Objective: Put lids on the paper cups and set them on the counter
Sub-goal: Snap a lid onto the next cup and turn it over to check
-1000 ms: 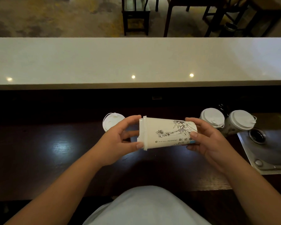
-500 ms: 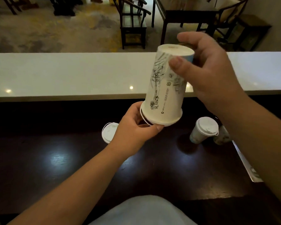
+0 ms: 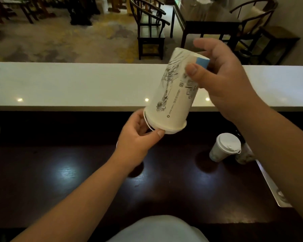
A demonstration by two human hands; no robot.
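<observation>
I hold a white paper cup (image 3: 173,95) with black line drawings upside down and tilted, above the dark worktop. My right hand (image 3: 224,81) grips its base end, thumb on the side. Under it, my left hand (image 3: 138,137) pinches the white lid (image 3: 166,131) that sits on the cup's mouth. A second lidded cup (image 3: 224,147) stands on the dark worktop (image 3: 68,180) to the right. Another lidded cup (image 3: 245,155) behind it is mostly hidden by my right forearm.
A long white counter (image 3: 77,84) runs across, just beyond the dark worktop. A metal sink edge (image 3: 273,187) shows at the right. Dark wooden chairs (image 3: 150,28) and a table (image 3: 208,20) stand on the floor past the counter.
The cup went from lying sideways low between both hands to raised and upside down. My view has lifted, and the loose lid at the left is now hidden behind my left hand.
</observation>
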